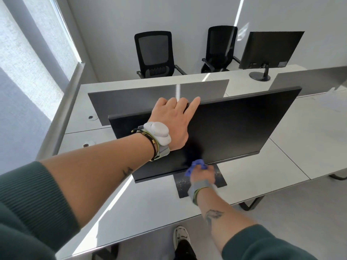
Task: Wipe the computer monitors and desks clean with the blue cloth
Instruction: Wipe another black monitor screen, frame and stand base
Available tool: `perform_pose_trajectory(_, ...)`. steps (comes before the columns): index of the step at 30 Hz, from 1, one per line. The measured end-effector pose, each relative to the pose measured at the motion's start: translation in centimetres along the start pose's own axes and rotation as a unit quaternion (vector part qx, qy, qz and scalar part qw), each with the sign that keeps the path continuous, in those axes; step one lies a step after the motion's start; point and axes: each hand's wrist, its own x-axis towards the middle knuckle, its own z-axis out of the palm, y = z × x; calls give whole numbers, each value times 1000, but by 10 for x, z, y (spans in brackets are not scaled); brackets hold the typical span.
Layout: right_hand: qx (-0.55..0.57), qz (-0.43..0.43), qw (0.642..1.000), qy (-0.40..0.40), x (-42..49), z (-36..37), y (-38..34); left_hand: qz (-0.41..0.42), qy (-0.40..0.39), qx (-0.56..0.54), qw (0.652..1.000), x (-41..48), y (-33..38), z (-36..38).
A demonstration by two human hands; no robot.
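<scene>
Now: two monitors (234, 128) (270, 49), two chairs (154, 51) (220, 45), one cloth (197, 165).

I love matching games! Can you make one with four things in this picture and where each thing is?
Things:
1. left hand
2. blue cloth
3. second monitor
4. white shoe

Places:
A. on the far desk, back towards us
B. on the floor
C. holding the near monitor by its top edge
D. in the right hand, by the screen's bottom edge

Pairs: 1-C, 2-D, 3-A, 4-B

Black mesh chair (154, 53), second chair (221, 47) beside it, grey wall (112, 25) behind, blinded window (28, 53) left, grey floor (300, 212)
</scene>
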Motion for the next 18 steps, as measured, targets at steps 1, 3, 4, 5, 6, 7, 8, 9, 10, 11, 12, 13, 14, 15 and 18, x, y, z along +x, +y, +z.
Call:
perform_pose_trajectory(1,24,23,999,30,11,-9,0,-1,1,-1,1000,-1,1,1)
perform_pose_trajectory(3,32,71,997,17,13,-8,3,-3,2,-4,1000,-2,4,3)
perform_pose_trajectory(4,27,75,997,7,1,-4,1,-4,4,-6,1000,-2,6,3)
perform_pose_trajectory(5,45,75,996,-10,-14,5,-1,-6,5,-6,1000,-1,5,1)
perform_pose_trajectory(6,58,74,995,-36,-29,17,2,-6,4,-6,1000,-1,5,1)
perform_pose_trajectory(7,57,84,993,-59,-41,26,2,-7,3,-5,1000,-1,4,1)
perform_pose_trajectory(8,12,85,994,-67,-50,32,4,-7,3,-4,1000,-1,2,1)
perform_pose_trajectory(9,-6,100,993,-69,-51,30,5,-5,2,-4,1000,-2,2,2)
perform_pose_trajectory(10,-1,103,993,-60,-47,26,3,-2,0,-3,1000,-2,0,2)
perform_pose_trajectory(11,29,94,994,-55,-36,17,2,-2,0,-3,1000,-2,0,3)
perform_pose_trajectory(12,60,83,994,-48,-26,6,-3,-3,1,-4,1000,-2,0,3)
perform_pose_trajectory(13,78,77,994,-23,-7,-2,0,-4,3,-4,1000,-3,0,4)
perform_pose_trajectory(14,81,82,993,3,6,-9,3,-3,3,-3,1000,-2,2,3)
perform_pose_trajectory(15,55,88,995,12,15,-9,7,-4,4,-2,1000,-2,2,4)
perform_pose_trajectory(18,90,135,987,-23,-4,4,8,-2,0,-7,1000,-1,3,3)
